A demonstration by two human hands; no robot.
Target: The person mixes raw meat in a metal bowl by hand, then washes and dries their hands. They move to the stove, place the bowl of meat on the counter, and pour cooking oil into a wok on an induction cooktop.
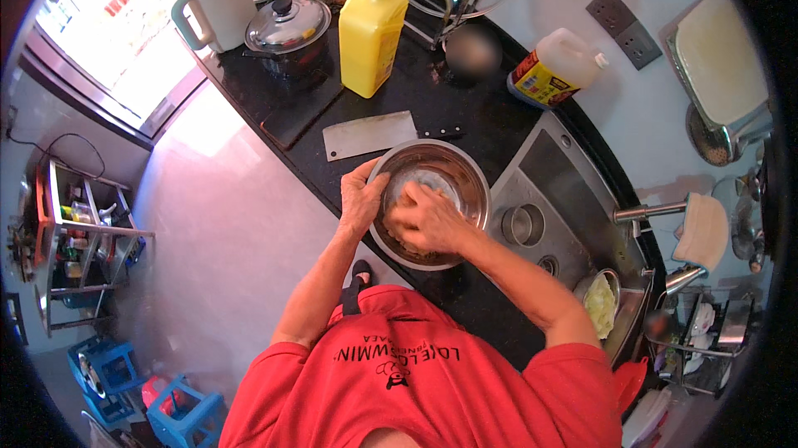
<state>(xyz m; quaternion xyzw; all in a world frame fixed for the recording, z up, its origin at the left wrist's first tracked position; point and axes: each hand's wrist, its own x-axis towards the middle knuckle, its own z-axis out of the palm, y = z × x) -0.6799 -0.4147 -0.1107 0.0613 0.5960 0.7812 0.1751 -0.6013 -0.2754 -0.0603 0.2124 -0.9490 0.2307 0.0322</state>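
A shiny steel mixing bowl (476, 186) stands at the edge of the black counter, in front of my body. My left hand (363, 197) grips its left rim. Inside the bowl, my right hand (428, 219) has its fingers curled down toward the bottom. What those fingers hold is hidden and slightly blurred. Some yellowish-brown food shows at the bowl's near side, below the hand. Just beyond the bowl lies a cleaver (370, 134) with a wide blade and a dark riveted handle, partly behind the rim.
A yellow pump bottle (371, 36), a lidded pot (288, 24) and a white jug (218, 3) stand farther back. At right, the steel sink (544, 169) holds a small round metal container (523, 224) and a bowl of pale green pieces (599, 305). A plastic jug (557, 68) stands behind the sink.
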